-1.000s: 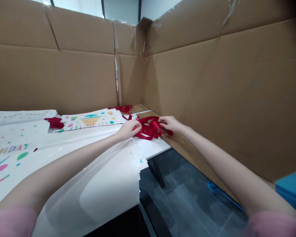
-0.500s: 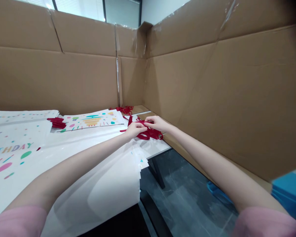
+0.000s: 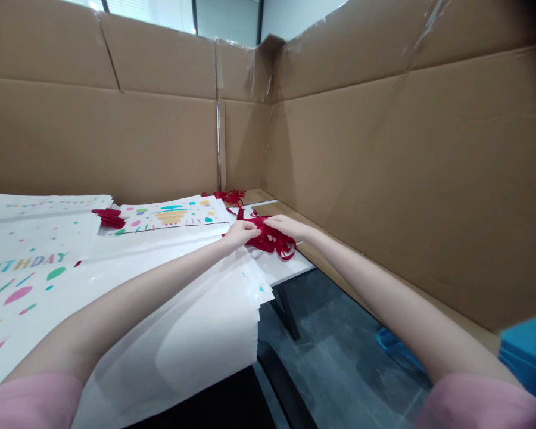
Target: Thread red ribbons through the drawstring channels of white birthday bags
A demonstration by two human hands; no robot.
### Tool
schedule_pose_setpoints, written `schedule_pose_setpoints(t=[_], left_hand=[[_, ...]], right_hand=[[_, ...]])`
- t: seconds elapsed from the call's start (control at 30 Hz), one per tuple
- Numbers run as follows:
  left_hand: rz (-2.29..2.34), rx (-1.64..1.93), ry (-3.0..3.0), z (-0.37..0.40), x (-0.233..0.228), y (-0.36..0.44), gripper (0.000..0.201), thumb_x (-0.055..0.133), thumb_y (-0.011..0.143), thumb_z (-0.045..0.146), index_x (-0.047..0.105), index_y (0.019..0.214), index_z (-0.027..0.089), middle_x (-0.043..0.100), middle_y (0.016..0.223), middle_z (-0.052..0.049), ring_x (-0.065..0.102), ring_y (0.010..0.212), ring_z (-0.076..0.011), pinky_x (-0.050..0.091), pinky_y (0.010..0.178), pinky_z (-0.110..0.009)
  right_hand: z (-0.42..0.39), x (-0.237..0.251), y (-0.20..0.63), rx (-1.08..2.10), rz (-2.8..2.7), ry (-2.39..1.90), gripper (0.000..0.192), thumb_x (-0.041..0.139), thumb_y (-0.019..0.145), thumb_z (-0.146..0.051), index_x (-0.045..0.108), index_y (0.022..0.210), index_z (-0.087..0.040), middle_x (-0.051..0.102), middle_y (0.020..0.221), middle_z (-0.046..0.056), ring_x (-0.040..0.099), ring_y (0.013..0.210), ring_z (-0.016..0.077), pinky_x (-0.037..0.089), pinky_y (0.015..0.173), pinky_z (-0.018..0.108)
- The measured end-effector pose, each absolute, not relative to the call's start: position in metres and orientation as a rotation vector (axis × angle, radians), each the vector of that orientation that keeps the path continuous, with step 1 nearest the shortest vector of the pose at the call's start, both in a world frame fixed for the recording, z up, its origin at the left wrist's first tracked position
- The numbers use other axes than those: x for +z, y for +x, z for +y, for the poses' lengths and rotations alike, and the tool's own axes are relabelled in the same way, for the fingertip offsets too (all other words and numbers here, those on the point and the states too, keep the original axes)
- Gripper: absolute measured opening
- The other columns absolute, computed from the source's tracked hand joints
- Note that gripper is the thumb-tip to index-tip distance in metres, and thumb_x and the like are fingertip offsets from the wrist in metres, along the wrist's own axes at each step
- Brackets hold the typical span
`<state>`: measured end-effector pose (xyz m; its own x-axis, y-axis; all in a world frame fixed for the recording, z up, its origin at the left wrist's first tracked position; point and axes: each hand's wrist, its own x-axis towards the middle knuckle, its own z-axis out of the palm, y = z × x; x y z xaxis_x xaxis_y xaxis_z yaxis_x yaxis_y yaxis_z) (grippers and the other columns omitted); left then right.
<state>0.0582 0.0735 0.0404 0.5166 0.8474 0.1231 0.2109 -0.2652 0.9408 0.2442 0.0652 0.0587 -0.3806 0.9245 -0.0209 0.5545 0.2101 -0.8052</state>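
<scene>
A loose tangle of red ribbon [image 3: 268, 241] lies at the right end of the table, on and beside the white sheets. My left hand [image 3: 242, 233] pinches the ribbon from the left with its fingers closed. From the right, my right hand [image 3: 286, 226] has its fingers in the same tangle, closed around part of it; its fingertips are partly hidden. Ribbon loops hang below both hands towards the table edge. Left of my hands lies a printed white sheet [image 3: 174, 215] with coloured shapes, and a folded bundle of red ribbon [image 3: 109, 218] rests at its left end.
Large white birthday-print sheets [image 3: 36, 238] cover the table and droop over its front edge. More red ribbon [image 3: 232, 197] is heaped at the back. Cardboard walls [image 3: 384, 149] stand behind and to the right. A black chair [image 3: 281, 381] and a blue bin [image 3: 524, 351] are below.
My right hand has flattened lower over the tangle, and the ribbon loops beneath it have spread and dropped slightly. The whole view has shifted a little.
</scene>
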Motion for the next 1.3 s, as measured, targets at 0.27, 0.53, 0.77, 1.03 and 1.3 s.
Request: schedule_pose_setpoints(t=[0.27, 0.53, 0.77, 1.03, 1.3], left_hand=[[0.922, 0.887, 1.682, 0.086, 0.047, 0.034, 0.022, 0.058, 0.070, 0.034, 0.060, 0.061, 0.015, 0.058, 0.061, -0.001, 0.051, 0.061, -0.0137, 0.036, 0.059, -0.026], [0.918, 1.149, 1.521, 0.109, 0.071, -0.023, 0.020, 0.058, 0.073, 0.032, 0.057, 0.062, 0.015, 0.058, 0.061, -0.001, 0.055, 0.062, -0.0141, 0.044, 0.065, -0.028], [0.960, 1.625, 1.245, 0.107, 0.140, -0.142, 0.022, 0.043, 0.088, 0.016, 0.041, 0.067, 0.017, 0.040, 0.048, 0.006, 0.040, 0.044, -0.0081, 0.038, 0.051, -0.022], [1.095, 1.950, 1.230, 0.040, 0.191, -0.278, 0.031, 0.039, 0.095, 0.017, 0.038, 0.064, 0.017, 0.027, 0.041, 0.009, 0.021, 0.038, -0.0058, 0.024, 0.043, -0.020], [1.372, 2.038, 1.218, -0.026, 0.197, -0.372, 0.025, 0.046, 0.088, 0.015, 0.037, 0.064, 0.018, 0.024, 0.037, 0.009, 0.015, 0.035, -0.0072, 0.020, 0.039, -0.020]], right_hand=[[0.064, 0.059, 0.251, 1.176, -2.059, -1.350, 0.029, 0.062, 0.071, -0.041, 0.066, 0.081, -0.014, 0.064, 0.072, 0.002, 0.053, 0.059, 0.0126, 0.040, 0.053, 0.023], [0.072, 0.056, 0.265, 0.788, -2.346, -1.544, 0.040, 0.050, 0.084, -0.050, 0.066, 0.096, -0.015, 0.066, 0.080, 0.004, 0.053, 0.062, 0.0131, 0.039, 0.056, 0.023], [0.089, 0.050, 0.297, 0.289, -2.295, -2.018, 0.028, 0.046, 0.087, -0.032, 0.069, 0.094, -0.018, 0.069, 0.084, 0.006, 0.058, 0.066, 0.0148, 0.039, 0.059, 0.023], [0.087, 0.057, 0.320, -0.086, -1.887, -2.427, 0.030, 0.045, 0.084, -0.024, 0.065, 0.107, -0.018, 0.066, 0.104, 0.015, 0.061, 0.090, 0.0255, 0.042, 0.072, 0.033], [0.082, 0.058, 0.311, -0.178, -1.795, -2.502, 0.034, 0.044, 0.082, -0.015, 0.063, 0.110, -0.019, 0.066, 0.105, 0.017, 0.062, 0.082, 0.0238, 0.041, 0.069, 0.033]])
